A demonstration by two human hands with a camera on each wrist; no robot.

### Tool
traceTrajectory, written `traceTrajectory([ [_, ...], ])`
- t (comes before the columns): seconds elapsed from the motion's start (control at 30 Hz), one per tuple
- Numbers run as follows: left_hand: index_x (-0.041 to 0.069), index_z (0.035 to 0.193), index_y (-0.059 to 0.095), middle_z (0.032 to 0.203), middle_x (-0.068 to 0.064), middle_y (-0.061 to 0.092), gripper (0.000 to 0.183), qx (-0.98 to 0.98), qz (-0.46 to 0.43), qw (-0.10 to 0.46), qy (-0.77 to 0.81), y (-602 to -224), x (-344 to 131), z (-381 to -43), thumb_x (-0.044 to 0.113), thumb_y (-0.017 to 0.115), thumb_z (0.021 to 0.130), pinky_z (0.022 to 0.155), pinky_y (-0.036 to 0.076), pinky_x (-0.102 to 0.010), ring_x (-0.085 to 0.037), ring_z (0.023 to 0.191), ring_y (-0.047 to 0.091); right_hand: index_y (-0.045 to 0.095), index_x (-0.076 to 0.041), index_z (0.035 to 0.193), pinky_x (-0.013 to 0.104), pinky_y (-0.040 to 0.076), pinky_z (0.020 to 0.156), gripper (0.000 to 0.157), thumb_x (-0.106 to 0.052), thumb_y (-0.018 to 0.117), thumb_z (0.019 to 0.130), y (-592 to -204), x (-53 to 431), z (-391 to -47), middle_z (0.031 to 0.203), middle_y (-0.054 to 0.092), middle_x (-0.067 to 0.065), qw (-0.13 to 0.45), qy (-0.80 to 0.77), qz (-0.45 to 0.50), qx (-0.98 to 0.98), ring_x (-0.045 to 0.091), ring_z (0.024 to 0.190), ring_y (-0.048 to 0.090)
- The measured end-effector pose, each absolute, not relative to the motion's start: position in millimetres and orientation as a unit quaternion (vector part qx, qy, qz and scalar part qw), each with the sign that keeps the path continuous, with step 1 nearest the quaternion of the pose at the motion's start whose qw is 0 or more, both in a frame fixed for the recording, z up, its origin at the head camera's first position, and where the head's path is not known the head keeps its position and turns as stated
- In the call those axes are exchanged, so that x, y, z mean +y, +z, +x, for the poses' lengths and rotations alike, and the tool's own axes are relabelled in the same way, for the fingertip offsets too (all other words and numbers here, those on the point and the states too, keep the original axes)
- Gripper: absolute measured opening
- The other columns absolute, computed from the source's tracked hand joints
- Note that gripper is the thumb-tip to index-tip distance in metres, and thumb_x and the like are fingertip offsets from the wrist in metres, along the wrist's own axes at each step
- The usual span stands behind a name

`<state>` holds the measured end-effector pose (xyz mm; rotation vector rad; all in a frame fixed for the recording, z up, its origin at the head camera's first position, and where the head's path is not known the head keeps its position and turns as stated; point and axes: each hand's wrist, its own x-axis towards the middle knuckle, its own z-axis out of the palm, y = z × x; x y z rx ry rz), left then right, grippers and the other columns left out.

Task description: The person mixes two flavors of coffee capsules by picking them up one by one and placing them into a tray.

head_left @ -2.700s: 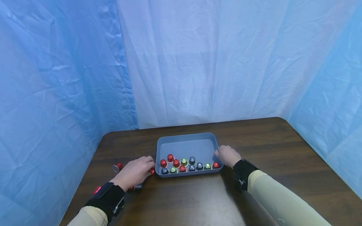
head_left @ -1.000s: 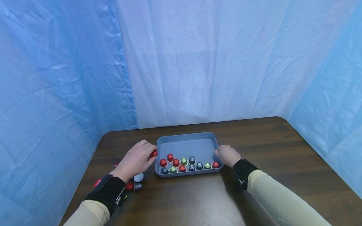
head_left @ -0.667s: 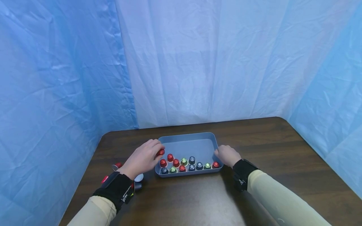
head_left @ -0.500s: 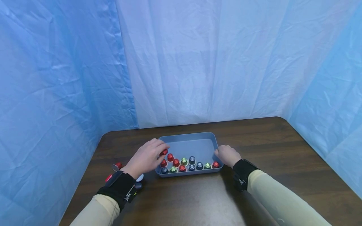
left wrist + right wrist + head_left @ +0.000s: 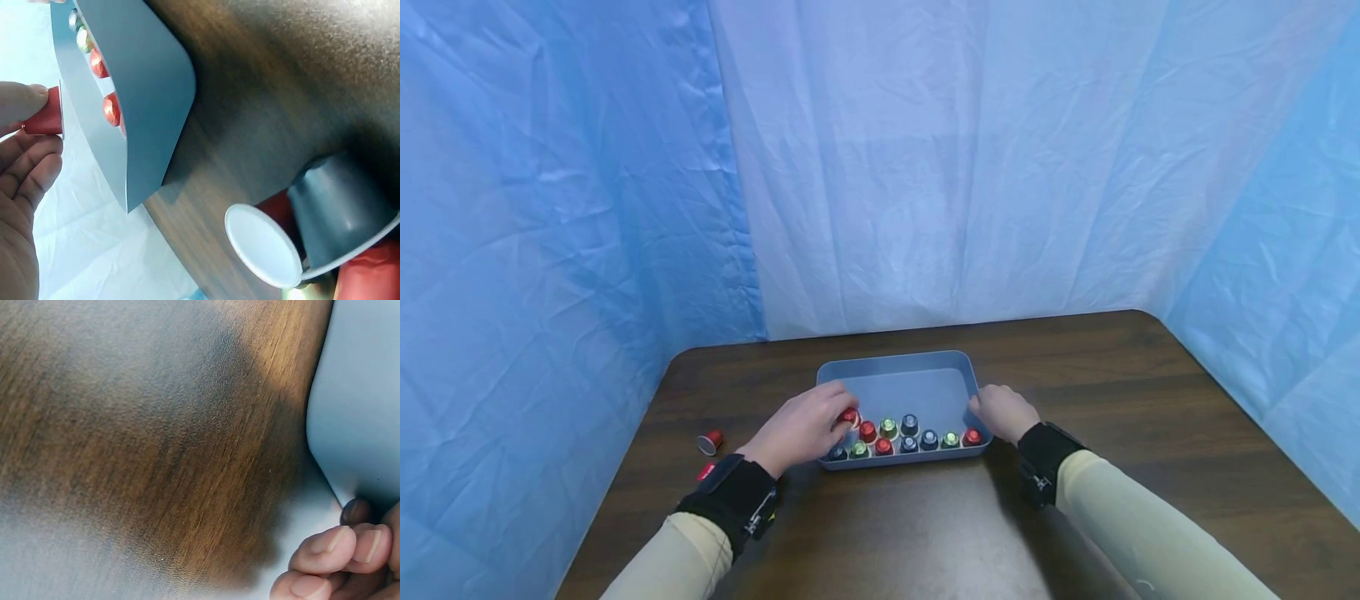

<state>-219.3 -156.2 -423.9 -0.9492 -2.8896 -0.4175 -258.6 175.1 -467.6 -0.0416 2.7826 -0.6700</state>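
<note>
- The left hand [image 5: 801, 427] pinches a red capsule [image 5: 45, 115] between thumb and fingers, above the left part of the tray; the capsule is tilted onto its side, its broad rim facing the tray in the left wrist view.
- The right hand [image 5: 1002, 411] has its fingers curled and holds the tray [image 5: 910, 379] by its right wall; the thumb's exact place is hidden.
- In the tray, capsules stand narrow end up along the near wall. From the tray's left, the near row runs: dark blue capsule [image 5: 837, 452], green capsule [image 5: 859, 450], red, dark blue, dark blue, green, then a red one by the right wall.
- Behind that row, in the tray's left half to its middle, stand a red, a green [image 5: 888, 428] and a dark blue capsule; the left hand covers part of the tray's left end.
- The tray's grey-blue floor shows behind these rows, from the held capsule to the far wall and right wall.
- Just outside the tray's near left corner, the left wrist view shows a dark capsule [image 5: 340, 206] lying against a capsule with a pale base [image 5: 259, 244]; red and green ones are partly cut off below.
- Further left of the tray, a lone red capsule [image 5: 715, 438] lies on its side.
- Dark wood table [image 5: 1075, 367] extends from the tray to a rounded far right corner, widest to the right and near sides; the far edge runs a little behind the tray.
- Pale blue sheets [image 5: 887, 167] hang beyond the table behind, left and right of the tray.
</note>
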Motion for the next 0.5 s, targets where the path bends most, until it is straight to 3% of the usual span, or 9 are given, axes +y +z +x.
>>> traceTrajectory([
  [0.2, 0.014, 0.116, 0.072, 0.103, 0.005, 0.064, 0.028, -0.939, -0.318, 0.015, -0.131, -432, -153, -219, 0.020, 0.081, 0.089, 0.089, 0.057, -0.032, -0.010, 0.094, 0.060, 0.069, 0.001, 0.105, 0.033, 0.047, 0.059, 0.034, -0.029, 0.052, 0.105, -468, 175, -259, 0.076, 0.058, 0.010, 0.139, -0.231, -0.014, 0.963, 0.024, 0.066, 0.057],
  [0.5, 0.016, 0.116, 0.072, 0.104, 0.004, 0.066, 0.029, -0.945, -0.307, -0.018, -0.113, -437, -147, -220, 0.020, 0.081, 0.090, 0.094, 0.056, -0.035, -0.012, 0.096, 0.061, 0.069, 0.000, 0.102, 0.033, 0.046, 0.058, 0.033, -0.029, 0.052, 0.105, -468, 174, -259, 0.074, 0.057, 0.010, 0.139, -0.230, -0.014, 0.963, 0.024, 0.065, 0.056],
])
